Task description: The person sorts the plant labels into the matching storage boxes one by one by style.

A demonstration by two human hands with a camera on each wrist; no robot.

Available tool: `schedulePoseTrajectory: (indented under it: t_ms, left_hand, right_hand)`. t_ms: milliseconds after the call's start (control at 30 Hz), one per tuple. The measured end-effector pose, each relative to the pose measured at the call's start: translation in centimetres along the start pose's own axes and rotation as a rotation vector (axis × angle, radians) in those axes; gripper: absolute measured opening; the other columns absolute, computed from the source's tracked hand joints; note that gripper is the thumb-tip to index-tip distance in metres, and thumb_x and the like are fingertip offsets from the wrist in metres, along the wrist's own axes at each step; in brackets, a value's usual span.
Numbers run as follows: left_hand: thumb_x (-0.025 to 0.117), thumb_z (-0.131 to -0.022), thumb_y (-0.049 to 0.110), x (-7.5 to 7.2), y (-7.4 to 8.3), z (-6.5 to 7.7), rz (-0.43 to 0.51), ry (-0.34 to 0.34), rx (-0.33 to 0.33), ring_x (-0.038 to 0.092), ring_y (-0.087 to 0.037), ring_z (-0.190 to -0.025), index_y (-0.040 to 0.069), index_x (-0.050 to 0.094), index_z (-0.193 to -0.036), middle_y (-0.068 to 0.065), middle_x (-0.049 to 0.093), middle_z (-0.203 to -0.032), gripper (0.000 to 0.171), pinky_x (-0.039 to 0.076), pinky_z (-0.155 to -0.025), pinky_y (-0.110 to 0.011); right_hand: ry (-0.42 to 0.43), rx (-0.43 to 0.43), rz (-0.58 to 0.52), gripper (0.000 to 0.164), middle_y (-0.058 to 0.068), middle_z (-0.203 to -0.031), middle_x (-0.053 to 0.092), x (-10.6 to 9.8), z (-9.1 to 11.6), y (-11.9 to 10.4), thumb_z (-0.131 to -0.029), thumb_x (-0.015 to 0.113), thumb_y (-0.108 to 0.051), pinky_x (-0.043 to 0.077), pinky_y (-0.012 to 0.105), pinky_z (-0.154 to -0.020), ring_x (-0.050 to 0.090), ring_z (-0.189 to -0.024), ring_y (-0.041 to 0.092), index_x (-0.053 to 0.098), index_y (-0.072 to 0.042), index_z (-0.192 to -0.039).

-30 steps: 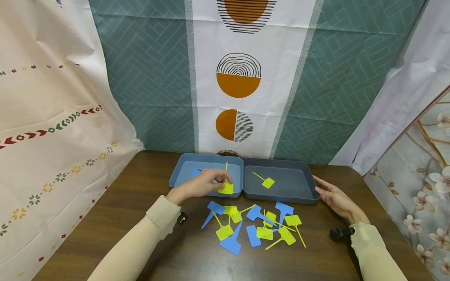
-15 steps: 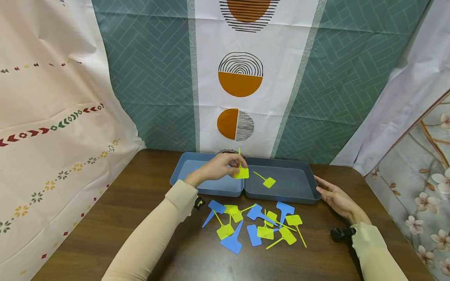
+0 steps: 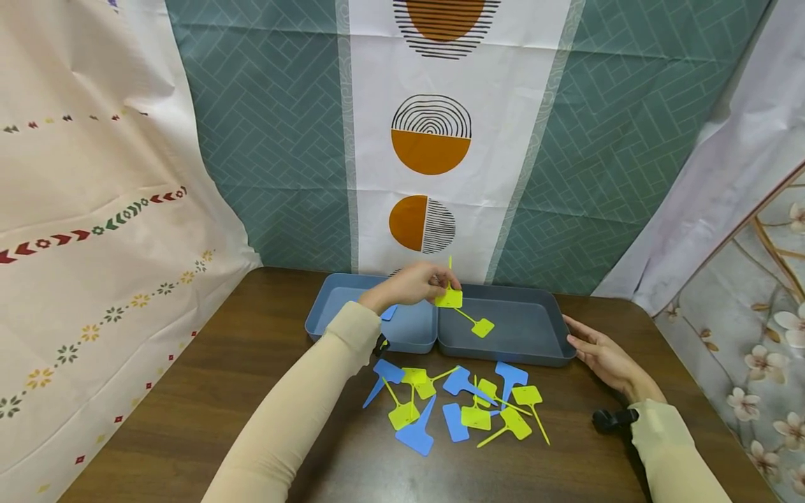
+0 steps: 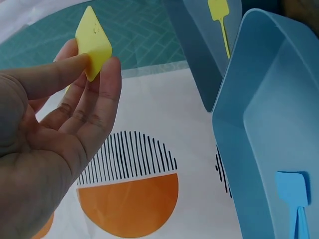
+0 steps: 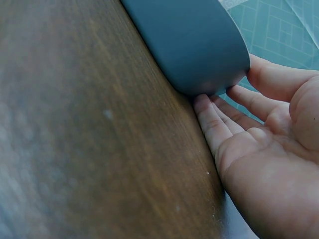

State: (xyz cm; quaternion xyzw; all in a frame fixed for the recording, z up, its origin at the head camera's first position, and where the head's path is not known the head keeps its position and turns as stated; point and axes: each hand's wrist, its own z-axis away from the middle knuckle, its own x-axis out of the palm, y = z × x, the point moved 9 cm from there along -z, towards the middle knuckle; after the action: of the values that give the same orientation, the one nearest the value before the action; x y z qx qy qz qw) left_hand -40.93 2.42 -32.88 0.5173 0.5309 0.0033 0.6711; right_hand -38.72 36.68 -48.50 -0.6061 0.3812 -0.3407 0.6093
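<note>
In the head view my left hand [image 3: 411,283] pinches a yellow plant label [image 3: 449,299] between thumb and fingers, its thin stem pointing up. The label is above the seam between a light blue tray [image 3: 333,302] and a dark grey tray [image 3: 525,323]. Another yellow plant label [image 3: 483,327] lies in the grey tray. Blue labels [image 4: 293,186] rest in the blue tray, partly hidden by my left arm in the head view. My right hand [image 3: 606,360] touches the grey tray's right end from outside; the right wrist view shows fairly straight fingers [image 5: 214,122] against its wall.
In front of the trays, blue and yellow plant labels [image 3: 476,418] lie scattered and overlapping on the brown wooden table [image 3: 352,468]. A patterned cloth [image 3: 277,140] hangs behind the trays. More cloth hangs at both sides.
My left hand has carried the yellow plant label to the right and away from me, from over the blue tray to the grey tray's left edge. My right hand stays at the grey tray.
</note>
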Motion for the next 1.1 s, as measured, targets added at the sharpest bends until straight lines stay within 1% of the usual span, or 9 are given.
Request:
schedulePoseTrajectory:
  t_ms: [133, 267, 333, 433, 500, 567, 767, 933, 1100]
  left_hand:
    - [0.055, -0.104, -0.001, 0.6, 0.2, -1.3, -0.002, -0.025, -0.013, 0.061, -0.027, -0.078, 0.008, 0.075, -0.119, -0.01, 0.064, -0.102, 0.026, 0.053, -0.068, -0.025]
    - [0.054, -0.103, -0.004, 1.4, 0.7, -2.5, -0.036, -0.058, -0.024, 0.058, -0.028, -0.075, 0.007, 0.075, -0.118, -0.01, 0.064, -0.1, 0.028, 0.049, -0.064, -0.024]
    - [0.053, -0.103, -0.005, 1.8, 0.9, -3.0, -0.074, -0.079, -0.033, 0.058, -0.024, -0.079, 0.007, 0.075, -0.119, -0.01, 0.065, -0.103, 0.03, 0.05, -0.065, -0.023]
    - [0.049, -0.103, -0.007, 2.4, 1.2, -3.8, -0.125, -0.114, -0.041, 0.06, -0.021, -0.094, 0.008, 0.076, -0.119, -0.009, 0.068, -0.115, 0.035, 0.052, -0.07, -0.023]
    - [0.047, -0.103, -0.008, 2.8, 1.4, -4.2, -0.147, -0.132, -0.048, 0.06, -0.021, -0.105, 0.008, 0.077, -0.12, -0.01, 0.069, -0.123, 0.038, 0.053, -0.074, -0.023]
    - [0.046, -0.105, -0.008, 3.1, 1.6, -4.6, -0.162, -0.146, -0.057, 0.059, -0.021, -0.11, 0.008, 0.077, -0.12, -0.01, 0.068, -0.127, 0.038, 0.053, -0.076, -0.023]
    - [0.045, -0.107, -0.005, 3.8, 2.2, -5.5, -0.213, -0.164, -0.091, 0.054, -0.019, -0.102, 0.008, 0.078, -0.117, -0.007, 0.068, -0.121, 0.037, 0.047, -0.075, -0.022]
    - [0.044, -0.106, -0.006, 4.3, 2.6, -6.0, -0.232, -0.177, -0.132, 0.054, -0.018, -0.099, 0.009, 0.078, -0.115, -0.005, 0.068, -0.12, 0.038, 0.046, -0.073, -0.022]
    - [0.045, -0.105, -0.007, 4.9, 2.8, -6.7, -0.297, -0.193, -0.126, 0.054, -0.018, -0.099, 0.01, 0.078, -0.115, -0.007, 0.068, -0.123, 0.039, 0.044, -0.072, -0.02]
  right_hand:
    - [0.003, -0.002, 0.002, 0.064, 0.01, -0.172, 0.014, -0.1, 0.0, 0.0, -0.114, 0.037, -0.01, 0.042, 0.013, -0.105, 0.048, -0.135, -0.006, -0.002, 0.003, -0.164]
    - [0.001, -0.003, 0.004, 0.064, 0.015, -0.173, 0.007, 0.0, 0.0, 0.1, -0.114, 0.037, -0.01, 0.041, 0.013, -0.105, 0.047, -0.135, -0.006, -0.002, 0.003, -0.164]
    - [0.0, -0.005, 0.006, 0.064, 0.015, -0.173, 0.006, 0.0, 0.0, 0.1, -0.114, 0.037, -0.01, 0.041, 0.013, -0.105, 0.046, -0.136, -0.006, -0.002, 0.003, -0.164]
    - [-0.003, -0.01, 0.005, 0.064, 0.012, -0.173, 0.009, 0.0, 0.0, 0.0, -0.114, 0.036, -0.01, 0.041, 0.013, -0.105, 0.046, -0.136, -0.005, -0.001, 0.002, -0.164]
    - [-0.003, -0.011, 0.001, 0.064, 0.009, -0.173, 0.013, -0.1, 0.0, 0.0, -0.114, 0.036, -0.01, 0.041, 0.013, -0.105, 0.046, -0.136, -0.005, -0.001, 0.002, -0.164]
    - [-0.006, -0.011, -0.004, 0.064, 0.007, -0.172, 0.015, -0.1, 0.0, 0.0, -0.114, 0.037, -0.01, 0.041, 0.014, -0.105, 0.046, -0.137, -0.005, -0.001, 0.002, -0.164]
    - [-0.005, -0.007, -0.007, 0.064, 0.005, -0.171, 0.018, -0.1, 0.2, 0.1, -0.114, 0.037, -0.01, 0.041, 0.013, -0.105, 0.046, -0.136, -0.006, -0.002, 0.002, -0.164]
    - [0.002, -0.003, 0.004, 0.064, 0.012, -0.173, 0.01, 0.0, 0.1, 0.1, -0.114, 0.037, -0.011, 0.041, 0.013, -0.105, 0.046, -0.136, -0.006, -0.002, 0.002, -0.164]
    - [0.018, 0.006, 0.024, 0.064, 0.023, -0.172, -0.003, 0.0, 0.1, 0.1, -0.114, 0.038, -0.012, 0.041, 0.013, -0.105, 0.046, -0.135, -0.007, 0.0, 0.002, -0.164]
